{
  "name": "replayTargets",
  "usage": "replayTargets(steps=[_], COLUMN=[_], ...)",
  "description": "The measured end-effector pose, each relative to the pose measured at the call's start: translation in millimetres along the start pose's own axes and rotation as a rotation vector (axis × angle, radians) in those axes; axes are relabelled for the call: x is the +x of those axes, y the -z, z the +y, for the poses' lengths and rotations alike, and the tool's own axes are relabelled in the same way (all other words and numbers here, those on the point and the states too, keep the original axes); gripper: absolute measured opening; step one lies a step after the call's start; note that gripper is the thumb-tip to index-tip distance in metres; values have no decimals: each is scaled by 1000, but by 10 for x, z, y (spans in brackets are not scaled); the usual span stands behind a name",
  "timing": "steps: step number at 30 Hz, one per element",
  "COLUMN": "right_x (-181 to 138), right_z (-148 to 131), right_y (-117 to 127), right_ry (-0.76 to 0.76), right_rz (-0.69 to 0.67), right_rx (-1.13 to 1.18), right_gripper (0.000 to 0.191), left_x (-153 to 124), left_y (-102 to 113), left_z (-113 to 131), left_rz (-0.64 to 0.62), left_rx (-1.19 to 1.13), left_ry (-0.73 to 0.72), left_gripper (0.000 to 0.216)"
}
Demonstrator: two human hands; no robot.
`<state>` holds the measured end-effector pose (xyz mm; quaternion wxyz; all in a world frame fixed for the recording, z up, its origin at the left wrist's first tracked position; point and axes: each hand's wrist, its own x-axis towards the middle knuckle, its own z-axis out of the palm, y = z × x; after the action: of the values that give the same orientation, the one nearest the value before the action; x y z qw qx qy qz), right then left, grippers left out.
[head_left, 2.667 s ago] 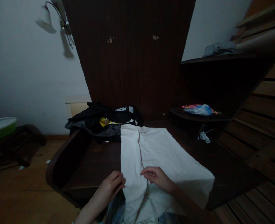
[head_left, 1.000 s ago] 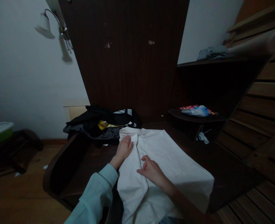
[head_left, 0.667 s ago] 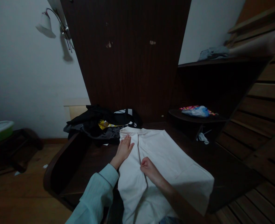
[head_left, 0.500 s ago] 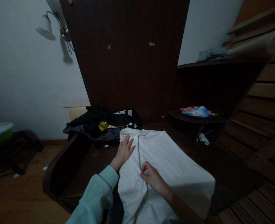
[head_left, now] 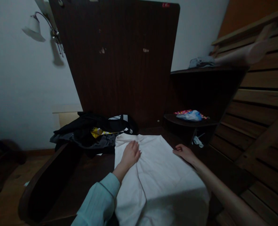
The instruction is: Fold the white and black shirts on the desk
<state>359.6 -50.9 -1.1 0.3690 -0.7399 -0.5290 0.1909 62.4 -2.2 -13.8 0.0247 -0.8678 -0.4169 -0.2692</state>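
A white garment point(head_left: 157, 175) lies spread over a dark wooden desk or bench, creased lengthwise left of its middle. What kind of garment it is I cannot tell for sure. My left hand point(head_left: 130, 155), in a light green sleeve, rests flat on its upper left part with the fingers stretched out. At the garment's right edge is my right hand point(head_left: 184, 152), its fingers bent together and seemingly pinching the fabric there. The near end of the garment runs out of the bottom of the view.
Dark clothes point(head_left: 82, 131) with a yellow patch are heaped behind on the left. A tall dark panel point(head_left: 124, 72) stands at the back. On a small corner shelf point(head_left: 190, 123) sits a blue-white plastic bag point(head_left: 190, 115). Wooden slats point(head_left: 258, 100) rise on the right; a wall lamp point(head_left: 34, 29) hangs left.
My right hand has moved from the crease in the middle to the garment's right edge. My left hand has shifted slightly inward, onto the crease. The garment's left fold lies flatter.
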Motion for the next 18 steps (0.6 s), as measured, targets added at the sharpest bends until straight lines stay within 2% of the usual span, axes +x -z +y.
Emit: replayTargets(steps=[4, 8, 10, 13, 15, 18], right_x=[227, 276, 266, 170, 21, -312], right_z=[-2, -139, -235, -447, -639, -925], right_y=[11, -46, -37, -24, -83, -329], right_ry=[-81, -77, -56, 34, 153, 363], right_rz=[-172, -336, -334, -233, -159, -163], right_rx=[-31, -29, -65, -168, -252, -352], right_gripper=[22, 14, 12, 13, 20, 34], left_x=[-62, -88, -89, -86, -80, -52], left_y=[-12, -111, -142, -135, -111, -87], left_z=[0, -24, -31, -15, 7, 29], left_rz=[-151, -257, -267, -282, -288, -290], left_rx=[-110, -82, -67, -62, -79, -186], left_ry=[-240, -216, -204, -199, -193, -148], left_gripper=[39, 43, 44, 44, 43, 39])
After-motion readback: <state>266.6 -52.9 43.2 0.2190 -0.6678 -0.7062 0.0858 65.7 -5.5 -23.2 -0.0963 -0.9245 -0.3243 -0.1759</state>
